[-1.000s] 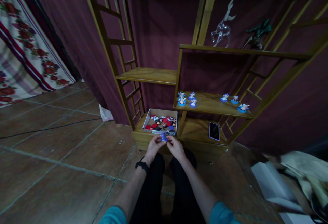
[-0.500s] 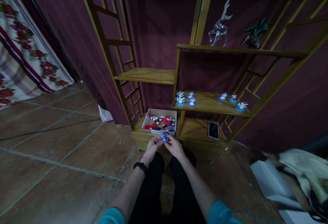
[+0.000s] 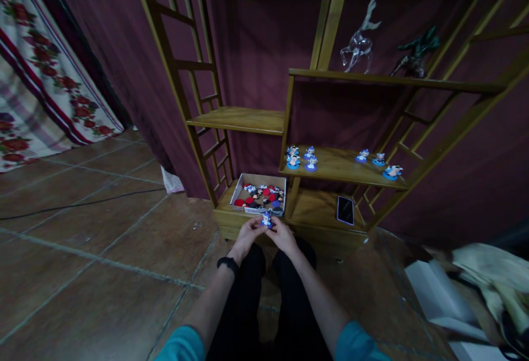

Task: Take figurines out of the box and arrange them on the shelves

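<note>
Between both hands, a small purple-and-white figurine [image 3: 266, 220] is held upright by its purple base, just in front of the box. My left hand [image 3: 248, 234] pinches it from the left, a dark band on that wrist. From the other side, the fingers of my right hand [image 3: 282, 235] close on it. Right behind stands a shallow cardboard box [image 3: 236, 191] with several jumbled figurines in red, black, white and blue. More figurines stand on the middle shelf [image 3: 336, 163]: a group with a purple figurine [image 3: 311, 163] at its left end, others with a blue-based figurine [image 3: 392, 172] at its right.
A phone [image 3: 345, 210] lies on the lower right shelf. Above, a clear glass deer [image 3: 359, 41] and a dark green statuette [image 3: 415, 55] stand on the upper shelf. Wooden uprights frame the unit. White boxes [image 3: 440, 292] lie on the floor at right.
The figurine has been turned between my fingers, so its white front now shows, and it sits slightly higher. The view has shifted a little; the shelf figurines stay put.
</note>
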`<move>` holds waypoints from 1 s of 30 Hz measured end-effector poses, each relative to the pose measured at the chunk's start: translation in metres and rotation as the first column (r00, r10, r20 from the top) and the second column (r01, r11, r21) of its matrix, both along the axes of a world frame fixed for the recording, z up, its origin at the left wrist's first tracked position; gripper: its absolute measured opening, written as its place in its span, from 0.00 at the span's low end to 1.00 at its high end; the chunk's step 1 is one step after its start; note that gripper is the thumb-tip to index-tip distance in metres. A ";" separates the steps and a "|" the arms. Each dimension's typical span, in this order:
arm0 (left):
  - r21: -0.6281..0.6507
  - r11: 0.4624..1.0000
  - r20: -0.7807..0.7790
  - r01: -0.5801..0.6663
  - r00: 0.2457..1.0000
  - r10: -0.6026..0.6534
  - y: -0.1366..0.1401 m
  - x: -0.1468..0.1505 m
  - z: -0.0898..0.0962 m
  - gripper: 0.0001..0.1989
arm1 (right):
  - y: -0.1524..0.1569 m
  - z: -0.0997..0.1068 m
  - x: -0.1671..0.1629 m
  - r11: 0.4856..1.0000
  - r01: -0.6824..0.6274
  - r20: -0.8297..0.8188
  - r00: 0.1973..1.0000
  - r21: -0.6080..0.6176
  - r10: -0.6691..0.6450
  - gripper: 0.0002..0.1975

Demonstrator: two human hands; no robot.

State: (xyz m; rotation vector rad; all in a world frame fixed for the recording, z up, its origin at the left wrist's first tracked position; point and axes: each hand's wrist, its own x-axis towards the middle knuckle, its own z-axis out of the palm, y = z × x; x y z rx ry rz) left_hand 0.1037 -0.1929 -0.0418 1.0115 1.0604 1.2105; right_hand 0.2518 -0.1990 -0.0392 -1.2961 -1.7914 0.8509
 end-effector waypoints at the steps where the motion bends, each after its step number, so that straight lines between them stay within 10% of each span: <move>1: 0.001 1.000 -0.003 0.002 1.000 -0.002 0.000 0.000 -0.001 0.22 | 0.002 -0.003 0.000 1.000 -0.009 -0.019 1.000 -0.013 0.008 0.17; 12: 0.003 0.995 0.039 0.101 0.994 -0.101 0.003 -0.004 -0.006 0.22 | 0.022 -0.025 -0.001 0.954 -0.281 -0.485 0.852 -0.103 0.198 0.21; 21: 0.056 0.995 0.008 -0.078 0.997 0.078 0.002 0.000 -0.009 0.19 | 0.018 -0.023 -0.005 0.972 -0.189 -0.342 0.930 -0.137 0.133 0.20; 30: 0.031 0.998 0.006 0.051 0.999 -0.051 -0.001 -0.003 -0.006 0.24 | 0.017 -0.021 -0.003 0.984 -0.129 -0.317 0.945 -0.123 0.084 0.17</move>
